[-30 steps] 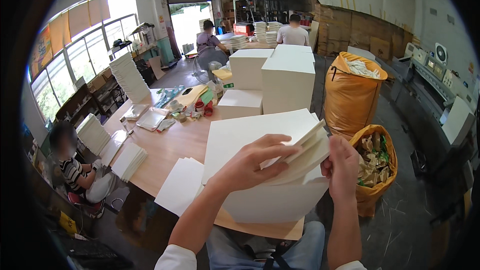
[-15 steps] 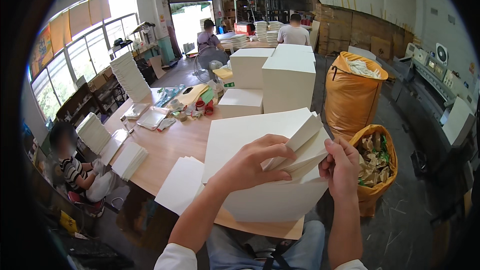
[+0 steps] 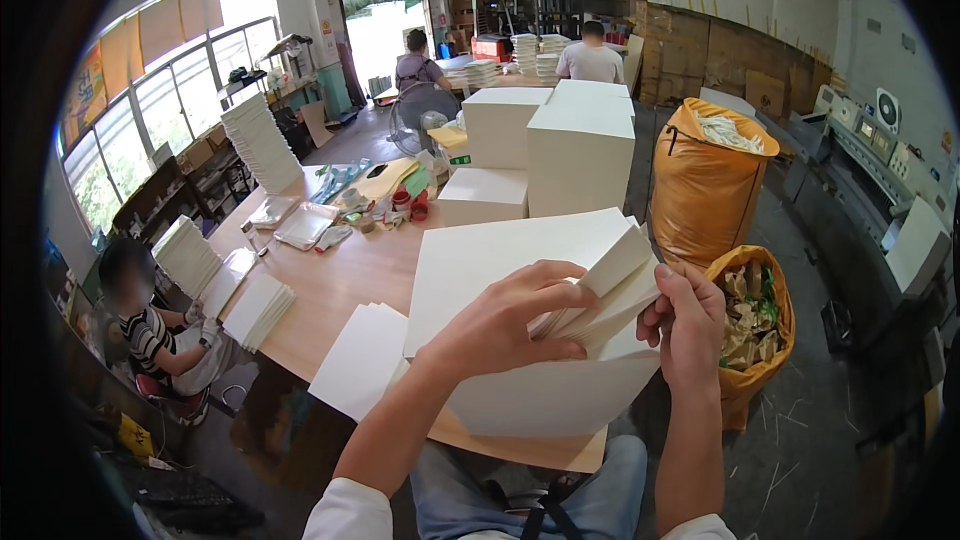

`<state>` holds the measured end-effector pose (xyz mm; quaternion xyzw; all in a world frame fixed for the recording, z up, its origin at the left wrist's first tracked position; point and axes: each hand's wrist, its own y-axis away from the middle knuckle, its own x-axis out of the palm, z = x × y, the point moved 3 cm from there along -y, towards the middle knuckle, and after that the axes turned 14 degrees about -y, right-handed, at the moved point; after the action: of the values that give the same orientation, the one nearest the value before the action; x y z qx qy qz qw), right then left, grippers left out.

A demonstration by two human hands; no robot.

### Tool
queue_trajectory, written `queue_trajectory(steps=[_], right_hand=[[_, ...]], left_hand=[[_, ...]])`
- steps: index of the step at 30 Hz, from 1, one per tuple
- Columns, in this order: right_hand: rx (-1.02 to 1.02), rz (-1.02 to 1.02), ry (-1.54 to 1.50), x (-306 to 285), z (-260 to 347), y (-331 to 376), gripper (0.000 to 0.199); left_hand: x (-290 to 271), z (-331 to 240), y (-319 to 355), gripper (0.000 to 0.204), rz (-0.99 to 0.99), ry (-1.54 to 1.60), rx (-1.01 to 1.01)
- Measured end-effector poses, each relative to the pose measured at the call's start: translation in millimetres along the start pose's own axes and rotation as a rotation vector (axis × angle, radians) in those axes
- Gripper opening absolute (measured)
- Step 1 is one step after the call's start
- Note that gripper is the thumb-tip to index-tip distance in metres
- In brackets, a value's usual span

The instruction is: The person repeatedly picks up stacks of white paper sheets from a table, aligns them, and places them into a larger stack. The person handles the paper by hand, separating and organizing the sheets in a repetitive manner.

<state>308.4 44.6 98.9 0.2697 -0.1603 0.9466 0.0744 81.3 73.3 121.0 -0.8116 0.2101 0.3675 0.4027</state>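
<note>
A stack of large white paper sheets lies before me at the table's near edge, with the front sheets curving down toward me. At its right corner several paper sheets are bent up and slightly fanned. My left hand holds these sheets between its thumb and fingers, the thumb on the near side. My right hand pinches their right-hand edge between thumb and curled fingers. More white sheets lie loosely stacked to the left of my left forearm.
Tall white paper stacks stand behind. Tape rolls and plastic packets lie on the wooden table. To the right stand two orange sacks, the nearer holding brown paper. A seated person handles sheets at left; two people work farther back.
Both hands keep their hold on the bent sheets and have shifted only slightly. The seated person's hands have moved a little. The view has tilted slightly.
</note>
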Motion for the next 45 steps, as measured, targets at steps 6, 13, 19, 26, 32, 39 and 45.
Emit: queue_trajectory(steps=[6,13,19,26,32,39,45], right_hand=[[-0.021,0.012,-0.001,-5,0,2,0.041],[-0.369,0.083,0.617,-6,-5,3,0.044],[-0.018,-0.014,0.040,-3,-1,1,0.035],[-0.073,-0.053,0.155,-15,0,5,0.036],[-0.610,0.254,0.962,-10,7,43,0.015],[-0.390,0.609,1.033,0,-3,54,0.045],[-0.340,0.534,1.061,-1,-6,52,0.046]], left_hand=[[2,11,-1,0.058,-0.018,0.065,0.012],[2,4,-2,0.041,-0.051,0.084,-0.026],[5,8,-1,0.036,-0.006,-0.098,0.085],[3,9,0,0.046,-0.012,0.063,-0.009],[4,11,0,0.050,-0.016,0.028,0.046],[9,-12,6,0.067,0.058,-0.406,0.176],[17,-1,-4,0.064,0.013,-0.410,0.152]])
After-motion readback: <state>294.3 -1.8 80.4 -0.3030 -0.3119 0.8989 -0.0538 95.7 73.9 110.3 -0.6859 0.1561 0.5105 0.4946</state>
